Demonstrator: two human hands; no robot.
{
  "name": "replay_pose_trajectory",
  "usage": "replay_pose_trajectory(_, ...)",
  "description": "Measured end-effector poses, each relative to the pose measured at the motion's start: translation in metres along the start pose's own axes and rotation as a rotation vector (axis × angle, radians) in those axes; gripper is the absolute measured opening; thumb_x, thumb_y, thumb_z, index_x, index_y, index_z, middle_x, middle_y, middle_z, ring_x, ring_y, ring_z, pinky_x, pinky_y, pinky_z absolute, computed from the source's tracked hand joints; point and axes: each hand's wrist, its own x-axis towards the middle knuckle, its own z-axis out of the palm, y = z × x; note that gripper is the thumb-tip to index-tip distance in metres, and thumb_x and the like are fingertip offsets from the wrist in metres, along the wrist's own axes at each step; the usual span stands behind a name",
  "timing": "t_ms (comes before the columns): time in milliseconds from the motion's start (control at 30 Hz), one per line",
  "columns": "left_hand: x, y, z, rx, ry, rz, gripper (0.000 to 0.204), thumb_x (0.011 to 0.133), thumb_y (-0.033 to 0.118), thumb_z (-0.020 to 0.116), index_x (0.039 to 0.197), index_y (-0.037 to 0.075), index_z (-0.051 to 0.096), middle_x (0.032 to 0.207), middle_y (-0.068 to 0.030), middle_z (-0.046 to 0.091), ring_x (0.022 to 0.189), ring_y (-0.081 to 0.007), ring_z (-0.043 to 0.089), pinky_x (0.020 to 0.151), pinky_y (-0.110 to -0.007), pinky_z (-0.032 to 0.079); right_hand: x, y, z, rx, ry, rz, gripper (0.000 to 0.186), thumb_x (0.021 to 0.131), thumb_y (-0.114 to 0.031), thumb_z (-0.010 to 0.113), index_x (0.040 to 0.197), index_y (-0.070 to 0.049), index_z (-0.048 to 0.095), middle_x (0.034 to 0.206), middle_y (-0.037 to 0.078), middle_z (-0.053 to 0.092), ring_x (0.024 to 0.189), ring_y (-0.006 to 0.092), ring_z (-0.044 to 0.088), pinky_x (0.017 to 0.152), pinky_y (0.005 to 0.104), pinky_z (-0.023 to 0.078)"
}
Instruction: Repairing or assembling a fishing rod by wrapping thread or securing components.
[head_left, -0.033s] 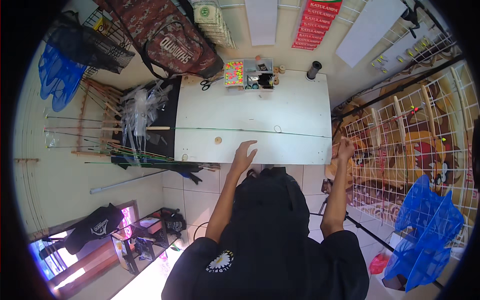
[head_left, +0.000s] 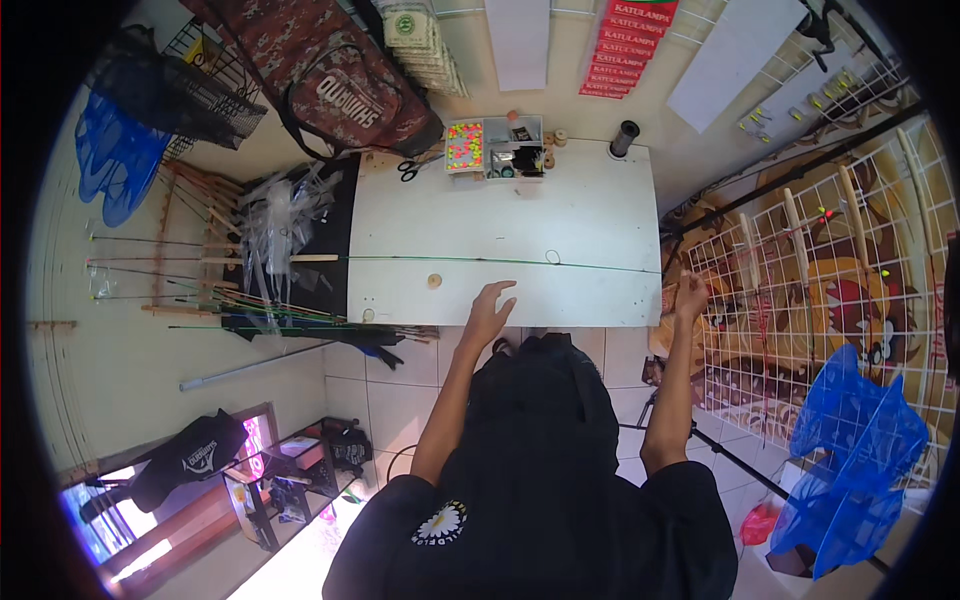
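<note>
A thin green fishing rod [head_left: 450, 260] with a pale wooden handle [head_left: 314, 258] lies across the white table [head_left: 420, 220]. Its thin end passes the table's right edge. My left hand [head_left: 488, 310] hovers at the near edge with fingers apart and nothing in it, just below the rod. Beyond the right edge, close to the rod's thin end, my right hand [head_left: 692, 298] is closed in a pinch; whatever it may hold is too small to make out. A small loop of line [head_left: 553, 257] lies at the rod. A small wooden disc [head_left: 434, 281] sits left of my left hand.
At the table's back are scissors [head_left: 408, 171], a compartment box [head_left: 515, 173] with bright beads, small spools [head_left: 560, 135] and a dark cylinder [head_left: 624, 139]. More rods [head_left: 300, 310] and plastic wrap [head_left: 285, 225] lie left. A wire grid [head_left: 770, 300] and blue nets [head_left: 845, 470] stand right.
</note>
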Motion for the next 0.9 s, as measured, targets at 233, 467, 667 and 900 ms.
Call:
replay_pose_trajectory(233,0.010,0.061,0.033,-0.106,-0.143,-0.028,0.028,0.090,0.014,0.061,0.116,0.005,0.060,0.109,-0.0146,0.064,0.094,-0.0266,0.064,0.082,-0.036,0.051,-0.010,-0.053,-0.037,-0.451,0.038,-0.319,0.013,0.085,-0.017,0.067,0.092,-0.006,0.069,0.078,0.013,0.061,0.089,0.0281,0.054,0.083,0.0381,0.042)
replay_pose_trajectory(467,0.039,0.126,0.102,-0.214,-0.254,0.139,0.031,0.084,0.012,0.069,0.113,0.006,0.062,0.099,-0.0133,0.066,0.080,-0.0211,0.064,0.072,-0.032,0.052,-0.021,-0.053,-0.047,-0.147,-0.413,-0.284,0.008,0.085,-0.010,0.064,0.088,-0.003,0.065,0.083,0.013,0.066,0.079,0.0305,0.063,0.072,0.0380,0.047)
replay_pose_trajectory(667,0.064,0.141,0.165,-0.242,-0.300,0.133,0.042,0.075,0.012,0.076,0.115,0.007,0.061,0.098,-0.0118,0.067,0.076,-0.0189,0.063,0.070,-0.031,0.053,-0.036,-0.068,-0.040,0.060,-0.597,-0.390,0.011,0.085,-0.003,0.066,0.095,0.001,0.063,0.080,0.009,0.066,0.076,0.0158,0.064,0.069,0.0284,0.049)
replay_pose_trajectory(900,0.068,0.144,0.187,-0.370,-0.252,0.022,0.018,0.077,0.012,0.076,0.094,0.006,0.073,0.082,-0.0045,0.070,0.065,-0.0097,0.058,0.064,-0.026,0.049,-0.003,-0.052,-0.050,0.398,-0.886,0.106,0.027,0.083,-0.003,0.070,0.094,-0.005,0.046,0.078,0.006,0.065,0.071,0.0094,0.062,0.061,0.0221,0.047)
